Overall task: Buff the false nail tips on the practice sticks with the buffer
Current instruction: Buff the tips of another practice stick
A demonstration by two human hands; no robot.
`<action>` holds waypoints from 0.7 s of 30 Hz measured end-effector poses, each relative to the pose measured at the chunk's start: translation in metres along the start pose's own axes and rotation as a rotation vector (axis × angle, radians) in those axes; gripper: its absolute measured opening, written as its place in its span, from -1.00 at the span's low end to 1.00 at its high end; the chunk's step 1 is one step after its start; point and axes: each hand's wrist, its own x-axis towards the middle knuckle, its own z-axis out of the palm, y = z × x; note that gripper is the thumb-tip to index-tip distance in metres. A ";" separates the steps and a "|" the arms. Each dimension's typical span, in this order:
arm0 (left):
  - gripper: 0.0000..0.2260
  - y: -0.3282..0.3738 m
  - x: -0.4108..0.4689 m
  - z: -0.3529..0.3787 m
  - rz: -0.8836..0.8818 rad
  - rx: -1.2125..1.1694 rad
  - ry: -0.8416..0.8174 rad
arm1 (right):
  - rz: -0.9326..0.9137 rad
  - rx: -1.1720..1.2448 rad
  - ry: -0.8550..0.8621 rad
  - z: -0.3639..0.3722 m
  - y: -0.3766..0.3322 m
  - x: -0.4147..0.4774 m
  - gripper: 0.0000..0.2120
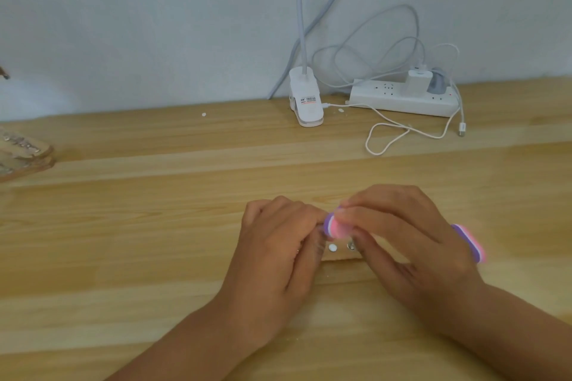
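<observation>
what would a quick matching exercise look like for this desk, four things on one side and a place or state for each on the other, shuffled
Things:
1. buffer
2. lamp clip
3. power strip
4. white cable

Places or states:
A. lies looped on the table
B. gripped in the right hand
C. has a charger plugged in
D. carries a printed label sticker

Pairs: 1-B, 2-D, 3-C, 4-A
</observation>
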 end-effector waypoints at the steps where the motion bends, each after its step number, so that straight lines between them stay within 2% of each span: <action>1: -0.79 0.000 0.001 0.000 0.000 0.008 0.016 | 0.020 -0.006 0.006 -0.001 0.001 0.001 -0.76; 6: -0.80 -0.004 0.001 0.004 0.013 -0.026 0.073 | -0.028 0.061 -0.041 0.002 -0.006 -0.001 -0.72; 10: -0.83 -0.003 0.002 0.004 -0.017 -0.061 0.121 | 0.055 0.058 -0.012 -0.003 0.003 0.003 -0.70; 14: -0.83 -0.004 0.001 0.005 0.000 -0.058 0.129 | -0.011 0.082 -0.046 0.002 -0.004 -0.001 -0.73; 18: -0.84 -0.003 0.003 0.004 -0.018 -0.049 0.152 | 0.056 0.058 -0.020 -0.003 0.004 0.002 -0.74; 21: -0.82 -0.004 0.002 0.004 0.003 -0.050 0.137 | -0.027 0.071 -0.058 0.003 -0.006 -0.001 -0.74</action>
